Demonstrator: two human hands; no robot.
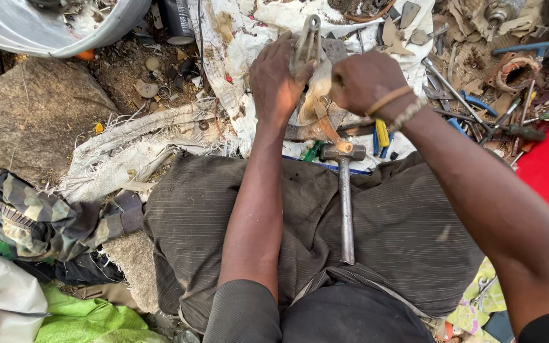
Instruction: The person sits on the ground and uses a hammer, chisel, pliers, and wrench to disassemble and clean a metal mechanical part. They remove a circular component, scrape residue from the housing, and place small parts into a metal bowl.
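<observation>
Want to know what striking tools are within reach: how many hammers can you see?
1. A metal-handled hammer lies on the dark striped cloth over the person's lap, head away from the person, just below the left hand and right hand. More could be buried in the tool clutter at right.

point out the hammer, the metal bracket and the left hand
hammer [346,209], head view, middle of its metal handle.
metal bracket [308,39], head view, upper arm below its eyelet.
left hand [276,79], head view, back of the hand.
</observation>
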